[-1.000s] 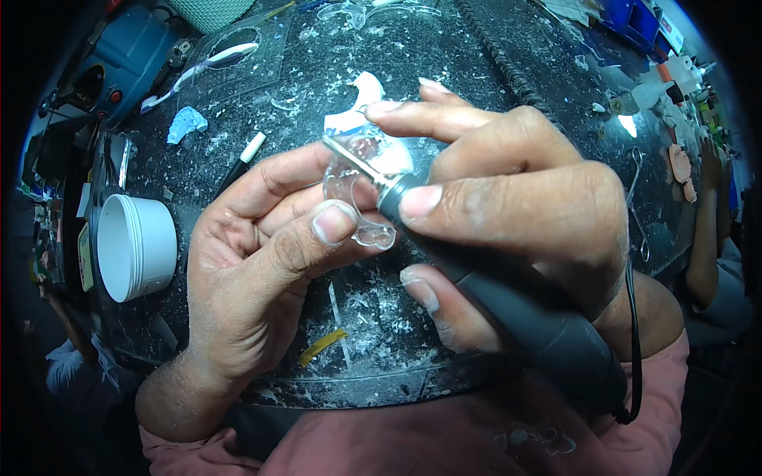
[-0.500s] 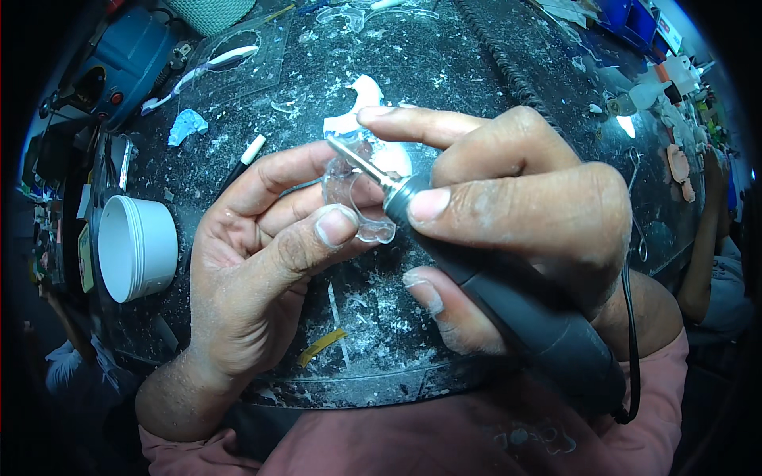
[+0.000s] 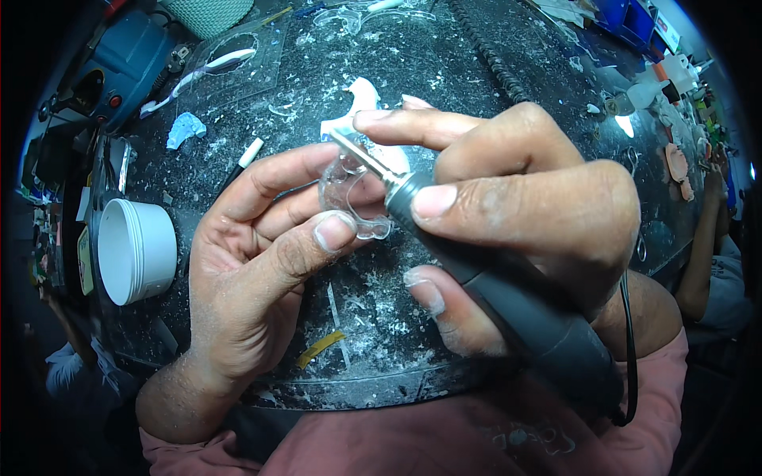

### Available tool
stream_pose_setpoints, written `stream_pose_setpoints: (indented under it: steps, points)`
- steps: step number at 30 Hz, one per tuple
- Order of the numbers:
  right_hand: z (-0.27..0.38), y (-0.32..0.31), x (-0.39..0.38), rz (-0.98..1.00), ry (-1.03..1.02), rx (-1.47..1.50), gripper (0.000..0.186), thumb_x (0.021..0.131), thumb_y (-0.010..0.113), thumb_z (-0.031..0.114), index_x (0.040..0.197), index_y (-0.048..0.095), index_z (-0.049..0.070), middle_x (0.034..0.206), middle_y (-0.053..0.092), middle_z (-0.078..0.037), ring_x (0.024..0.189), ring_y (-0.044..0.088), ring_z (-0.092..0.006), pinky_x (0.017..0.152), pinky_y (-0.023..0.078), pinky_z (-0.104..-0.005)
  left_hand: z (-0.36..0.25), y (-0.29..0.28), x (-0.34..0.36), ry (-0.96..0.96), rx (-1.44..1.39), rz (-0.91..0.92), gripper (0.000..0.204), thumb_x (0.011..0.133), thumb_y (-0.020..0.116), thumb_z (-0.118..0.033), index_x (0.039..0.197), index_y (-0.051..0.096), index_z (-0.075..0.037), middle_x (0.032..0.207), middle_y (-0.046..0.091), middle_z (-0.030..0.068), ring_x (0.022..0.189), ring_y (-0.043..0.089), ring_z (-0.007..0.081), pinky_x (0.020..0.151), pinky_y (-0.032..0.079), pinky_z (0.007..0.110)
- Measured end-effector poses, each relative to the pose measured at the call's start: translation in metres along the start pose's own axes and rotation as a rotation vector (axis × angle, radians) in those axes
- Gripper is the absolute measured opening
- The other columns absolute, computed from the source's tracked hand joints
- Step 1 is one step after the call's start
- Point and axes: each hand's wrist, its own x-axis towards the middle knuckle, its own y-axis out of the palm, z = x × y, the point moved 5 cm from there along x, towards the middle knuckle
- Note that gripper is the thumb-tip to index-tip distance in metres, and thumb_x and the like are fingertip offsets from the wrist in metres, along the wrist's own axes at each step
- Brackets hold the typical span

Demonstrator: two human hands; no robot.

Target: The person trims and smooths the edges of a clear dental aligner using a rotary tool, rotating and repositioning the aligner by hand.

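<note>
My left hand (image 3: 258, 262) pinches a clear plastic dental aligner (image 3: 371, 230) between the thumb and the fingers, above the table. My right hand (image 3: 540, 190) is wrapped round a black rotary handpiece (image 3: 516, 293), its thumb and fingers close to the collar. The handpiece's slim metal tip (image 3: 361, 155) points up and left across the aligner's upper part; whether it touches the plastic I cannot tell. Beyond my fingertips lies a white plaster dental model (image 3: 365, 94), partly hidden by my right hand and the aligner.
A white tub (image 3: 139, 252) stands left of my left hand, near a marker (image 3: 251, 152). Farther off are a blue moulded piece (image 3: 186, 129), a toothbrush (image 3: 202, 75) and a blue machine (image 3: 123, 67). A yellow strip (image 3: 320, 349) lies near the table's front edge. Another person's arm (image 3: 702, 246) shows at right.
The aligner has turned slightly in my left fingers, and its upper part now shows more beneath the tip. My right hand and the handpiece have shifted very slightly right.
</note>
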Motion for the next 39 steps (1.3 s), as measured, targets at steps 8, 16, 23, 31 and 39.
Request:
stream_pose_setpoints:
  steps: [8, 16, 23, 31, 39]
  points:
    - [-0.001, 0.003, 0.000, 0.039, -0.047, -0.015, 0.032, 0.068, 0.065, 0.006, 0.096, 0.050, 0.002, 0.081, 0.049, -0.013, 0.093, 0.055, -0.0412, 0.088, 0.041, -0.0507, -0.001, -0.001, 0.002, 0.075, 0.055, 0.005, 0.043, 0.078, 0.055, -0.001, 0.117, 0.039, 0.003, 0.109, 0.053, 0.0174, 0.100, 0.054, 0.0212, 0.087, 0.044, 0.032]
    - [-0.001, 0.003, -0.003, 0.103, -0.032, -0.062, 0.039, 0.067, 0.064, 0.005, 0.102, 0.047, 0.001, 0.092, 0.050, -0.011, 0.079, 0.055, -0.0194, 0.081, 0.045, -0.0387, -0.002, -0.004, 0.002, 0.132, 0.134, 0.011, 0.042, 0.078, 0.055, -0.002, 0.117, 0.039, 0.003, 0.108, 0.054, 0.0170, 0.099, 0.055, 0.0212, 0.086, 0.045, 0.032]
    - [-0.010, -0.008, 0.011, 0.023, -0.038, -0.029, 0.049, 0.071, 0.069, 0.011, 0.109, 0.040, 0.000, 0.090, 0.053, -0.013, 0.086, 0.057, -0.0201, 0.082, 0.048, -0.0383, 0.001, -0.001, 0.002, 0.028, 0.002, 0.001, 0.042, 0.079, 0.055, -0.005, 0.117, 0.039, 0.004, 0.106, 0.054, 0.0197, 0.099, 0.055, 0.0226, 0.085, 0.047, 0.033]
    - [-0.016, -0.002, 0.008, 0.034, -0.100, -0.084, 0.038, 0.069, 0.065, -0.006, 0.102, 0.046, -0.001, 0.089, 0.055, -0.013, 0.080, 0.059, -0.0178, 0.070, 0.051, -0.0267, 0.003, 0.010, -0.002, 0.045, 0.188, 0.103, 0.035, 0.078, 0.059, -0.009, 0.108, 0.047, 0.006, 0.096, 0.059, 0.0152, 0.090, 0.058, 0.0187, 0.085, 0.044, 0.031]
    - [-0.012, 0.000, 0.012, 0.101, -0.284, -0.098, 0.040, 0.063, 0.071, -0.005, 0.096, 0.049, -0.003, 0.079, 0.058, -0.014, 0.067, 0.060, -0.0178, 0.059, 0.049, -0.0251, 0.007, 0.005, -0.003, -0.022, 0.103, 0.136, 0.033, 0.085, 0.052, -0.015, 0.108, 0.049, 0.008, 0.099, 0.057, 0.0134, 0.091, 0.056, 0.0178, 0.083, 0.043, 0.031]
